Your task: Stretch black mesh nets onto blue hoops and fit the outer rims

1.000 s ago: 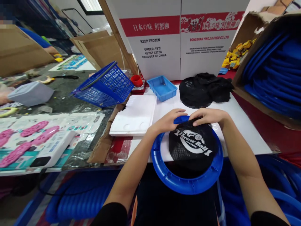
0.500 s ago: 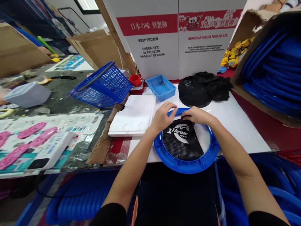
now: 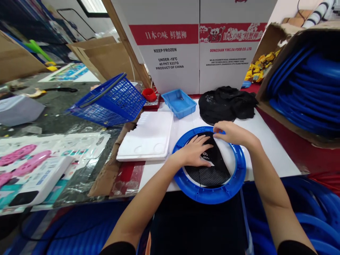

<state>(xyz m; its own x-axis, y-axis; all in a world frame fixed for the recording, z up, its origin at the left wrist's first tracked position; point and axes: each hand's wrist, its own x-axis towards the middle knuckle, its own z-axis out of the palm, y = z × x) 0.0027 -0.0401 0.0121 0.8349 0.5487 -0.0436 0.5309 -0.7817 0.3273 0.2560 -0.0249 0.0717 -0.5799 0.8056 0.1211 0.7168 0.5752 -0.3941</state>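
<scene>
A blue plastic ring [image 3: 209, 194] lies on the white board at the table's front edge. Inside it is a black mesh cloth [image 3: 212, 176] with white print, partly covered by my hand; white board shows through on the ring's right side. My left hand [image 3: 195, 150] rests flat on the cloth with its fingers spread. At the ring's upper right rim, my right hand [image 3: 230, 132] has its fingers bent and pressed at the cloth's edge. Whether anything is between those fingertips is hidden.
Behind the ring stand a light-blue tray [image 3: 180, 103] and a pile of black mesh cloths [image 3: 225, 104]. White foam [image 3: 146, 136] and a tilted blue basket [image 3: 108, 101] are at left. A carton of blue rings [image 3: 305, 92] is at right, before white cartons [image 3: 170, 78].
My left hand has moved from the ring's top rim down onto the cloth and spread flat, covering the print. My right hand has shifted slightly right along the rim.
</scene>
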